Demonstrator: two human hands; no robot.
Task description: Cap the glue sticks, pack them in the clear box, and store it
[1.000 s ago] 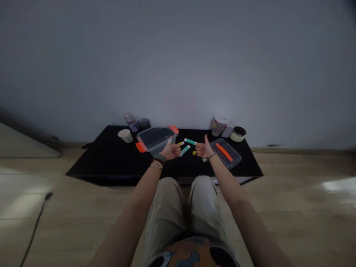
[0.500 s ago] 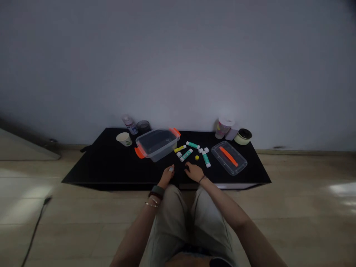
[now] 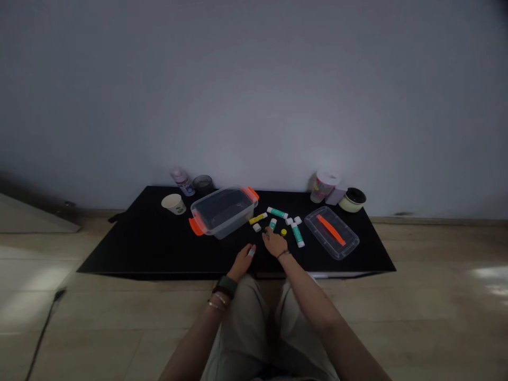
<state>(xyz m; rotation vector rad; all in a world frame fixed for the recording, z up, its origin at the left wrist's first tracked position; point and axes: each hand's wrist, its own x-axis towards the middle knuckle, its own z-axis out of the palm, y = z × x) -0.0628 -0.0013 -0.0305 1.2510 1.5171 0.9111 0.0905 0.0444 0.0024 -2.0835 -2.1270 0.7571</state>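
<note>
On a low black table (image 3: 151, 248) lie several glue sticks with loose white and yellow caps. My right hand (image 3: 274, 243) reaches over the near end of a green glue stick (image 3: 272, 224) and touches it; whether the fingers grip it is hidden. My left hand (image 3: 245, 260) rests near the table's front edge, fingers loosely out, holding nothing. A yellow glue stick (image 3: 257, 218), another green stick (image 3: 277, 212) and a third green stick (image 3: 297, 235) lie beyond. A clear tub (image 3: 222, 210) with orange handles stands to the left.
The tub's clear lid (image 3: 332, 232) with an orange strip lies at right. A paper cup (image 3: 173, 203), a bottle (image 3: 181, 181) and a dark jar (image 3: 202, 183) stand back left. A plastic cup (image 3: 324, 186) and a round bowl (image 3: 352, 199) stand back right against the wall.
Both hands showed thumbs up over the sticks a second ago, then dropped to the table's front edge. My right hand has since moved forward onto the green stick.
</note>
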